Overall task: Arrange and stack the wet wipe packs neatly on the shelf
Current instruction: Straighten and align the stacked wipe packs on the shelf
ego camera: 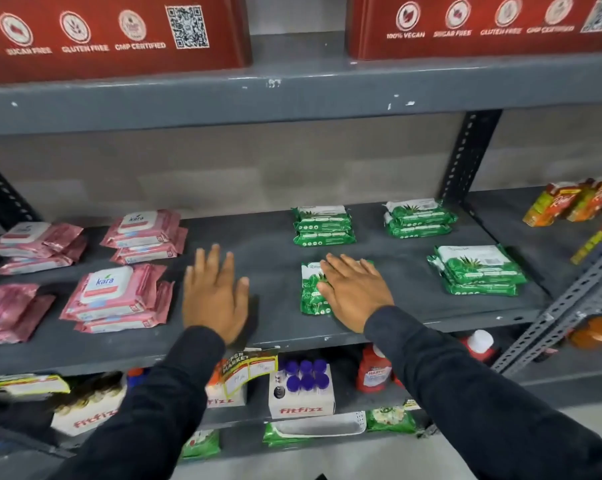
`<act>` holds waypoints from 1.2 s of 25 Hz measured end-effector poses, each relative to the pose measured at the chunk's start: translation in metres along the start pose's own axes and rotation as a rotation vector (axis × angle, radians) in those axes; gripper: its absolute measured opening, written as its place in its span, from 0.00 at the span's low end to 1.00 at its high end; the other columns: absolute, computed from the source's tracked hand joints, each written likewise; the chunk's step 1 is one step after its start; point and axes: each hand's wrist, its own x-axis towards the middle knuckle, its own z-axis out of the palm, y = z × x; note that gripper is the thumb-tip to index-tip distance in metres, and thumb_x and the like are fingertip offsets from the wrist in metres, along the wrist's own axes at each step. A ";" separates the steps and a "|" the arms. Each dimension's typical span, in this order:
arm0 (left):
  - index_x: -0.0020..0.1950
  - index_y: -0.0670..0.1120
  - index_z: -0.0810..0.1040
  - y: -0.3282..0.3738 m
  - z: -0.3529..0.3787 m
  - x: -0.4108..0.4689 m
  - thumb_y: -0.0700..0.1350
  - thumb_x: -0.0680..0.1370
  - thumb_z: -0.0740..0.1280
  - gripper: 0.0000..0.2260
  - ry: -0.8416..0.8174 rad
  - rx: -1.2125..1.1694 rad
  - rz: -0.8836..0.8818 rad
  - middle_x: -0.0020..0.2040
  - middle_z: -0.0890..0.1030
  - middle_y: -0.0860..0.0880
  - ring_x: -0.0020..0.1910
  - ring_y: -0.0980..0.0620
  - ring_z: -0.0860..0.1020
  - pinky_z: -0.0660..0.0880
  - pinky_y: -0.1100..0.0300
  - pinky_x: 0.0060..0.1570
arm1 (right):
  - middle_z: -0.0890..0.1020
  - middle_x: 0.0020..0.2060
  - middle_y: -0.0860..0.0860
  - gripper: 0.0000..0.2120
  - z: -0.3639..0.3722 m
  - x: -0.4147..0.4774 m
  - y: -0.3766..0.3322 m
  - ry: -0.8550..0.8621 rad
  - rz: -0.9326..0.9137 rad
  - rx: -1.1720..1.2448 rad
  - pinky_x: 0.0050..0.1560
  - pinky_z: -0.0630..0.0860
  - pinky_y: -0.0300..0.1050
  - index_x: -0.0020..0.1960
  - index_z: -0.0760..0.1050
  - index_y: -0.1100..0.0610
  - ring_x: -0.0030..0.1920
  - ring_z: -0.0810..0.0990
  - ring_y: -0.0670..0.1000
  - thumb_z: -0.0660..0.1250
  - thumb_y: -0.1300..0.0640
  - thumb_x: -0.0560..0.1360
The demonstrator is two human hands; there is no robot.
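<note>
On the grey shelf (268,244) lie pink wipe packs in small stacks at the left: a front stack (116,299), a back stack (145,235), and two more at the far left (36,245) (5,311). Green wipe packs sit at the right in stacks at the back middle (323,225), back right (419,218) and front right (477,270). My right hand (355,289) lies flat, fingers spread, on a single green pack (311,292) at the front. My left hand (214,292) hovers open over bare shelf between the pink and green groups.
Red cartons (112,36) stand on the shelf above. Orange juice cartons (569,200) sit on the neighbouring shelf at the right. Below are white boxes with purple caps (301,389), a red bottle (374,374) and green packets (391,419). A slotted upright (467,157) stands at the back right.
</note>
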 end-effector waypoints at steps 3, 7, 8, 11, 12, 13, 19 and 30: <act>0.69 0.38 0.67 -0.050 -0.046 0.016 0.55 0.77 0.52 0.27 0.173 0.148 -0.049 0.70 0.67 0.34 0.72 0.33 0.58 0.56 0.38 0.69 | 0.58 0.78 0.48 0.28 0.012 0.002 0.003 0.015 -0.006 -0.075 0.77 0.51 0.53 0.77 0.54 0.52 0.77 0.55 0.51 0.41 0.42 0.80; 0.67 0.37 0.69 -0.089 -0.069 0.002 0.55 0.78 0.50 0.27 0.126 0.209 -0.073 0.72 0.66 0.35 0.73 0.34 0.56 0.54 0.38 0.69 | 0.59 0.77 0.49 0.32 0.012 -0.001 -0.002 0.030 0.004 -0.072 0.77 0.50 0.54 0.77 0.56 0.53 0.77 0.56 0.52 0.36 0.39 0.78; 0.66 0.37 0.70 -0.084 -0.059 -0.007 0.55 0.78 0.50 0.27 0.055 0.239 -0.015 0.71 0.67 0.35 0.73 0.34 0.57 0.56 0.38 0.69 | 0.57 0.78 0.49 0.34 0.008 -0.001 -0.003 0.005 -0.008 -0.042 0.77 0.49 0.54 0.77 0.54 0.53 0.77 0.54 0.52 0.34 0.38 0.77; 0.68 0.38 0.70 -0.061 -0.005 -0.037 0.58 0.79 0.43 0.31 -0.180 0.256 0.154 0.71 0.69 0.38 0.72 0.38 0.61 0.55 0.44 0.69 | 0.52 0.78 0.49 0.36 -0.018 0.001 0.010 -0.023 0.011 0.156 0.77 0.47 0.54 0.78 0.51 0.53 0.78 0.51 0.50 0.33 0.35 0.76; 0.69 0.39 0.70 -0.057 0.009 -0.041 0.60 0.79 0.41 0.33 -0.218 0.225 0.159 0.71 0.69 0.39 0.73 0.39 0.61 0.55 0.46 0.70 | 0.53 0.78 0.50 0.35 -0.028 0.004 0.024 0.049 0.055 0.201 0.77 0.50 0.55 0.77 0.52 0.55 0.78 0.53 0.52 0.35 0.37 0.77; 0.69 0.39 0.69 -0.055 0.020 -0.043 0.61 0.79 0.40 0.34 -0.257 0.200 0.145 0.72 0.68 0.40 0.73 0.40 0.61 0.55 0.47 0.71 | 0.57 0.77 0.53 0.34 -0.038 0.007 0.046 0.151 0.126 0.195 0.75 0.55 0.56 0.76 0.56 0.57 0.77 0.57 0.54 0.37 0.40 0.77; 0.73 0.41 0.63 -0.056 0.041 -0.042 0.60 0.77 0.42 0.33 -0.285 0.221 0.122 0.75 0.64 0.43 0.74 0.45 0.60 0.54 0.51 0.72 | 0.67 0.73 0.54 0.27 -0.051 -0.022 0.192 -0.038 0.574 -0.071 0.71 0.59 0.59 0.71 0.66 0.54 0.73 0.63 0.57 0.44 0.44 0.79; 0.74 0.41 0.60 -0.050 0.038 -0.043 0.59 0.76 0.39 0.33 -0.324 0.241 0.121 0.76 0.60 0.43 0.75 0.46 0.58 0.52 0.52 0.73 | 0.67 0.73 0.50 0.31 -0.005 -0.040 0.196 0.174 0.576 -0.035 0.73 0.56 0.55 0.73 0.65 0.51 0.74 0.61 0.55 0.40 0.42 0.75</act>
